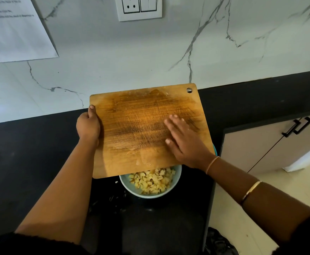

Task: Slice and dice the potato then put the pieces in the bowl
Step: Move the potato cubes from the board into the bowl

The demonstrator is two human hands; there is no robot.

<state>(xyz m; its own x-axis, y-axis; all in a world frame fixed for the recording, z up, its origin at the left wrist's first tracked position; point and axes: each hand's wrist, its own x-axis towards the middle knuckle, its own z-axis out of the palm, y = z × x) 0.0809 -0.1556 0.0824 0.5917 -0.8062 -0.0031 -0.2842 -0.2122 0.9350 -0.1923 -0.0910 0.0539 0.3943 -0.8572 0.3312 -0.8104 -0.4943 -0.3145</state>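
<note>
— Over the bowl point(147, 196), near the table point(31, 153) edge, the cutting board point(141, 126) is tilted, and the diced potato point(150, 181) lies inside. What's the left hand point(88, 126) doing?
— It grips the board's left edge, thumb on top. The right hand point(183, 142) lies flat on the wood, fingers point(172, 122) straight and slightly spread.
— So sweep downward?
— I'd judge so. A few pale scraps point(141, 161) cling near the low edge, so keep that edge inside the rim.
— Any trouble?
— One stray bit point(116, 182) sits on the table just left of the bowl. The bowl also stands close to the drop beside the cabinet point(260, 144).
</note>
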